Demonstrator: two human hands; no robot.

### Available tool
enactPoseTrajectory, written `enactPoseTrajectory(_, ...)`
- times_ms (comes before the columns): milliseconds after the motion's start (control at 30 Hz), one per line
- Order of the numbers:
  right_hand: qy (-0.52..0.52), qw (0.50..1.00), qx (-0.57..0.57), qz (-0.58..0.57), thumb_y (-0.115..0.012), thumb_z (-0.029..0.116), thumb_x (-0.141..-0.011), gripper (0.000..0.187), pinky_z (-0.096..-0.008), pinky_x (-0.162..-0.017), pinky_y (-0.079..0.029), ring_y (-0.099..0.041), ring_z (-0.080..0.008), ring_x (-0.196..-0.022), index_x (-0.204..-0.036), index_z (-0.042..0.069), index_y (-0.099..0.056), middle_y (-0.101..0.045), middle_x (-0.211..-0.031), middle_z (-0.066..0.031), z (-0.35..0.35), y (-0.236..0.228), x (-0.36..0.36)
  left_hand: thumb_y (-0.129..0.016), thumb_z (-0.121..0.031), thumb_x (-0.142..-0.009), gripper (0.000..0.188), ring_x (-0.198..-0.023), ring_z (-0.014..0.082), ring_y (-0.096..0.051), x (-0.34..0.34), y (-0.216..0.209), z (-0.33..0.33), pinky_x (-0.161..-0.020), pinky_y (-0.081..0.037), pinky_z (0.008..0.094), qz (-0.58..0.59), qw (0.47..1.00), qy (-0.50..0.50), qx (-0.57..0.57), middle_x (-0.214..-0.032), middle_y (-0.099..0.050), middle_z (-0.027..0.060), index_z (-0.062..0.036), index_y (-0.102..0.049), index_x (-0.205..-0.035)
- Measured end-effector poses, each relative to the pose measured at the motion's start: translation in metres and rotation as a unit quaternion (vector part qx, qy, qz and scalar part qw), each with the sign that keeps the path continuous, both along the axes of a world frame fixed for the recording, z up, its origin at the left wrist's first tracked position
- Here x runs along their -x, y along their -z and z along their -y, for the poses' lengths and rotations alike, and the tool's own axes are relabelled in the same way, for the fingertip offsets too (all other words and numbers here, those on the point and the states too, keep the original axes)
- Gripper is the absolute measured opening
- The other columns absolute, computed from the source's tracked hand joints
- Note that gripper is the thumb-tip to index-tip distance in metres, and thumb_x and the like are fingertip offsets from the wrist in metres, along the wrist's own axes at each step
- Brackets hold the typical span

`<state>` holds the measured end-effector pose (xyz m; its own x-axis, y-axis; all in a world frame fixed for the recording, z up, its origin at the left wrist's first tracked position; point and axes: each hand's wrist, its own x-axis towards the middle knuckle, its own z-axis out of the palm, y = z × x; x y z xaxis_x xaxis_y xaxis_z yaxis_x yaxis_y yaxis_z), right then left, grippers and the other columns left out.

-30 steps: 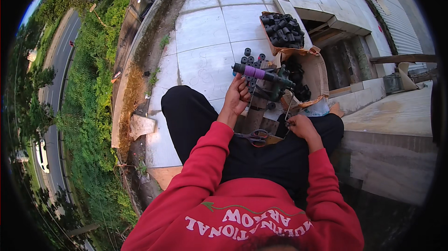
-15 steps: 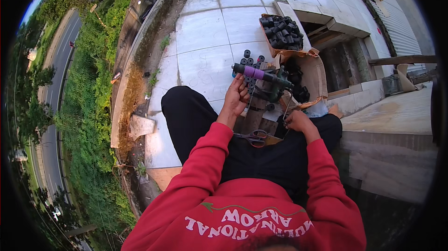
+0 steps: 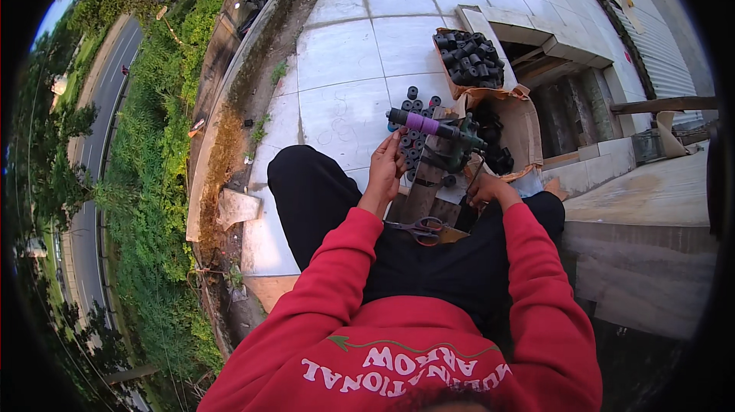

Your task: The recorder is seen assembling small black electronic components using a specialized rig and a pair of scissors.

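Observation:
In front of my knees stands a dark green metal device (image 3: pixel 457 153) on a wooden base. A black cylinder with a purple band (image 3: pixel 423 122) sticks out of it to the left. My left hand (image 3: pixel 385 165) is raised just below the cylinder's left end, fingertips pinched together; what they hold, if anything, is too small to name. My right hand (image 3: pixel 490 188) is closed at a thin metal rod (image 3: pixel 475 170) on the device's near side. Scissors (image 3: pixel 426 229) with dark handles lie at the near end of the base, by my lap.
Several short black hollow cylinders (image 3: pixel 413 144) stand on the white tiles behind the device. A box (image 3: pixel 468 58) heaped with black pieces and an open cardboard box (image 3: pixel 528 132) stand to the right. Beyond is a tile-edged opening (image 3: pixel 551 83). A low wall (image 3: pixel 207 159) borders the left.
My right hand has shifted slightly up and right, nearer the device, and the rod's tilt differs. My left hand stays below the cylinder's end. The whole view has shifted slightly.

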<state>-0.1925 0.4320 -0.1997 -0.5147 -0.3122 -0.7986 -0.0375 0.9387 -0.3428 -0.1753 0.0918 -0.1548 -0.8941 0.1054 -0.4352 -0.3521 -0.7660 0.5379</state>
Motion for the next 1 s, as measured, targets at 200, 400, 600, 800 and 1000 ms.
enactPoseTrajectory(200, 0.032, 0.999, -0.006, -0.015, -0.088, 0.024, -0.079, 0.040, -0.0349, -0.079, -0.059, -0.075, -0.0192, -0.089, -0.116, 0.008, -0.081, -0.080, -0.102, -0.0057, -0.013, 0.028, 0.024, -0.063, -0.030, -0.110, 0.036, -0.052, 0.0031, -0.025, -0.005, -0.005, 0.002, -0.049, -0.021, 0.0245, -0.032, 0.997, 0.019, 0.063, -0.067, -0.030, -0.0103, -0.0069, -0.068, -0.137)
enactPoseTrajectory(400, 0.209, 0.973, 0.086, -0.055, -0.091, 0.012, -0.077, 0.031, -0.0363, -0.067, -0.057, -0.074, -0.0213, -0.074, -0.104, 0.000, -0.082, -0.080, -0.090, -0.0121, -0.017, 0.036, 0.041, -0.062, -0.028, -0.111, 0.033, -0.056, 0.0013, -0.026, -0.010, -0.006, 0.005, -0.051, -0.021, 0.0240, -0.059, 0.973, -0.027, 0.221, -0.068, -0.037, -0.0105, -0.0049, -0.073, -0.131)
enactPoseTrajectory(600, 0.218, 0.969, 0.026, -0.113, -0.091, 0.012, -0.077, 0.028, -0.0369, -0.069, -0.058, -0.075, -0.0219, -0.071, -0.097, -0.003, -0.080, -0.078, -0.083, -0.0136, -0.018, 0.040, 0.071, -0.061, -0.019, -0.110, 0.025, -0.081, 0.0112, -0.066, -0.016, 0.001, 0.009, -0.071, -0.051, 0.0308, -0.203, 0.843, -0.077, 0.492, -0.090, -0.074, 0.0069, -0.0030, -0.076, -0.121)
enactPoseTrajectory(800, 0.171, 0.947, -0.007, -0.270, -0.084, 0.012, -0.076, 0.023, -0.0403, -0.082, -0.059, -0.077, -0.0312, -0.086, -0.099, 0.008, -0.084, -0.078, -0.091, -0.0175, -0.035, 0.036, 0.096, -0.061, -0.017, -0.110, 0.025, -0.070, 0.0105, -0.058, -0.021, -0.009, 0.005, -0.066, -0.049, 0.0288, -0.190, 0.784, -0.085, 0.584, -0.076, -0.063, 0.0050, -0.0021, -0.076, -0.125)
enactPoseTrajectory(1000, 0.187, 0.930, 0.036, -0.314, -0.086, 0.014, -0.079, 0.026, -0.0403, -0.084, -0.059, -0.076, -0.0306, -0.090, -0.103, 0.007, -0.082, -0.078, -0.094, -0.0159, -0.040, 0.002, 0.131, -0.063, -0.021, -0.108, 0.024, -0.067, 0.0214, -0.067, -0.025, -0.006, 0.010, -0.063, -0.051, 0.0343, -0.194, 0.768, -0.093, 0.603, -0.087, -0.072, 0.0125, -0.0056, -0.076, -0.122)
